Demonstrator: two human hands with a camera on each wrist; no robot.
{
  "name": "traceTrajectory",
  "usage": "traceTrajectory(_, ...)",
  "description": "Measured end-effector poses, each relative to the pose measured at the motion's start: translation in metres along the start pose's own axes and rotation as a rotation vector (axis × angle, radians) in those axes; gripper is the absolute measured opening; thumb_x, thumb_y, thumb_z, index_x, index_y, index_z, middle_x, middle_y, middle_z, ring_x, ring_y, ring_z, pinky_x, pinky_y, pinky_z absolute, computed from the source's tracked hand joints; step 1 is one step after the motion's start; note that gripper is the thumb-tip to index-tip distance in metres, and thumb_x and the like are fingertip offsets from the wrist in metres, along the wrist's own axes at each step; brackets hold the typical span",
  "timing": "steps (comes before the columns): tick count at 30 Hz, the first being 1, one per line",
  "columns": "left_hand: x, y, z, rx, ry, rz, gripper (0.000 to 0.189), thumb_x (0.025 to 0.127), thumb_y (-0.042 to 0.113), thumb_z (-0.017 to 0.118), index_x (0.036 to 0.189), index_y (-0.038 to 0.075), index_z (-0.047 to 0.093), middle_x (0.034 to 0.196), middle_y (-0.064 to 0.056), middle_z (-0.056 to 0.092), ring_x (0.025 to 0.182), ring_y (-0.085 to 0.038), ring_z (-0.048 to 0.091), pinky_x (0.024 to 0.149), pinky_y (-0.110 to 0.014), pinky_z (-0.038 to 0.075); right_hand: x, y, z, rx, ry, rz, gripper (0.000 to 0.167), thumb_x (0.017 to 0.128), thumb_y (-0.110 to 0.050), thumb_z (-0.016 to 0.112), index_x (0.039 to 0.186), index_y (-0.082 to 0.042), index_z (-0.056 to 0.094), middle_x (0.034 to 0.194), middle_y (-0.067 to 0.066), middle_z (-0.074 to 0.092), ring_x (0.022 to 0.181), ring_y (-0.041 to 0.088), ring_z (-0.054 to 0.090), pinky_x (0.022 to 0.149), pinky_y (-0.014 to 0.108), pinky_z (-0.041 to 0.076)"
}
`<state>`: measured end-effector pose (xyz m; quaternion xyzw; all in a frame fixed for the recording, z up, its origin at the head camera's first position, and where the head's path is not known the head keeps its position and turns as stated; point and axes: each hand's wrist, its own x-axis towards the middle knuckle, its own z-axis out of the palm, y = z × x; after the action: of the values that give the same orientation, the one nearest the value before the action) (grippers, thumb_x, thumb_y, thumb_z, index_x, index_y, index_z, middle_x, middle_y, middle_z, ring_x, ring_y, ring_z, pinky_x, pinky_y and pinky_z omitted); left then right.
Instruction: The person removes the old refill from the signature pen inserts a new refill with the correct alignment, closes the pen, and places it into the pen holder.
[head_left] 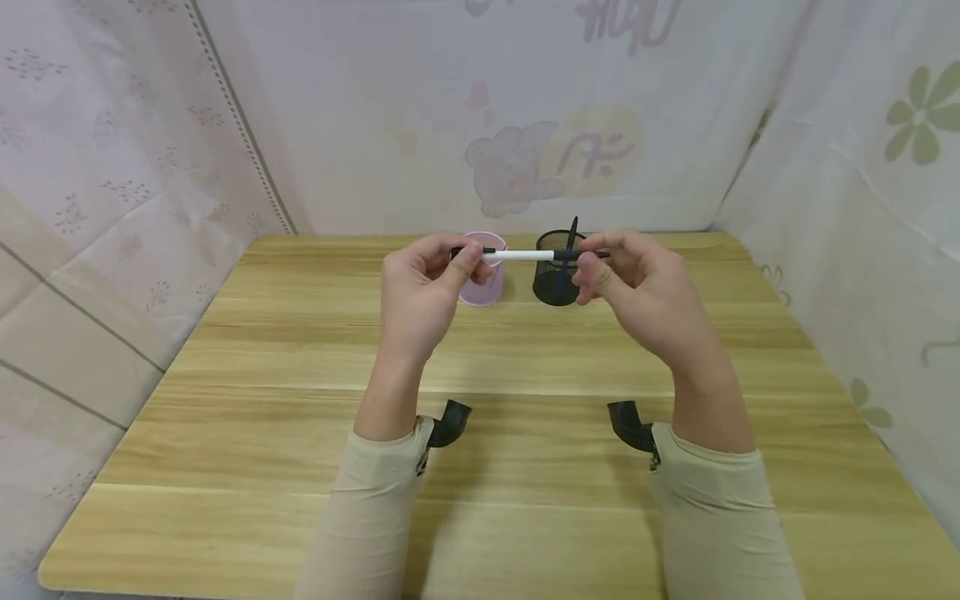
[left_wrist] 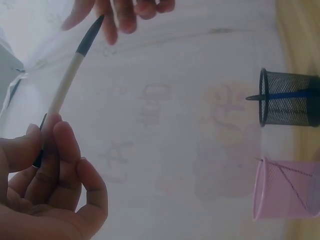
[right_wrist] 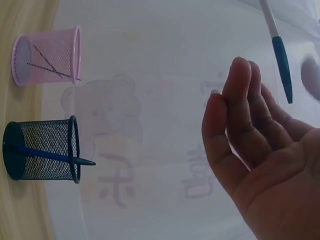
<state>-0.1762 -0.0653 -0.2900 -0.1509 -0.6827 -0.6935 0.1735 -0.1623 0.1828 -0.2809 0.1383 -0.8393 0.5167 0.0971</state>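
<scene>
My left hand (head_left: 420, 296) pinches a white pen (head_left: 523, 256) with dark ends near its clip end, between thumb and fingers. The pen lies level in the head view, raised over the far part of the table. At its dark tip is my right hand (head_left: 652, 296), fingers loosely bent around the tip. From the right wrist view, the pen's tip (right_wrist: 285, 75) stands apart from the palm and the bent fingers, with a gap before the blurred thumb. Whether a fingertip brushes it is hard to tell.
Behind the hands stand a pink mesh pen cup (head_left: 480, 290) and, to its right, a black mesh pen cup (head_left: 546, 287) with a blue pen (right_wrist: 47, 154) in it. The wooden table (head_left: 262, 375) reaches a patterned curtain (head_left: 375, 125) at the back.
</scene>
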Motion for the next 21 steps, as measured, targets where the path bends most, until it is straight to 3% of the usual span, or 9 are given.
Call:
traceTrajectory(4,-0.0011,0.0035,0.0018,0.001,-0.01,0.018,0.011,0.098,0.003,0.074,0.099,-0.008,0.077,0.076,0.005,0.073,0.071,-0.01,0.072,0.078,-0.031,0.065,-0.0004,0.002,-0.002,-0.005,-0.002,0.096,0.062,0.112,-0.056,0.037,0.104,-0.003,0.069,0.082,-0.006,0.071,0.074,0.014,0.074,0.09,0.023,0.057)
traceTrajectory(7,-0.0024,0.0046,0.0036,-0.007,-0.021,0.029,0.011,0.098,0.003,0.075,0.1,-0.008,0.077,0.077,0.005,0.074,0.071,-0.009,0.072,0.078,-0.03,0.065,-0.0013,0.0041,-0.0026,0.027,0.018,0.133,0.071,0.111,-0.059,0.031,0.086,-0.001,0.064,0.074,-0.006,0.065,0.064,0.015,0.07,0.088,0.021,0.056)
traceTrajectory(13,-0.004,0.0052,0.0058,-0.019,-0.033,0.047,0.011,0.097,0.002,0.075,0.099,-0.009,0.076,0.077,0.003,0.074,0.07,-0.009,0.071,0.076,-0.027,0.065,-0.0036,0.0033,-0.002,0.056,0.116,0.093,0.067,0.113,-0.051,0.039,0.07,-0.003,0.056,0.063,-0.007,0.055,0.047,0.013,0.059,0.059,0.025,0.05)
traceTrajectory(21,-0.0054,0.0068,0.007,-0.016,-0.033,0.059,0.012,0.098,0.001,0.074,0.099,-0.011,0.075,0.078,0.001,0.074,0.07,-0.008,0.071,0.076,-0.027,0.065,-0.0072,0.0023,-0.0046,0.049,0.172,0.03,0.061,0.113,-0.041,0.051,0.069,0.002,0.056,0.055,-0.006,0.053,0.046,0.012,0.059,0.054,0.024,0.047)
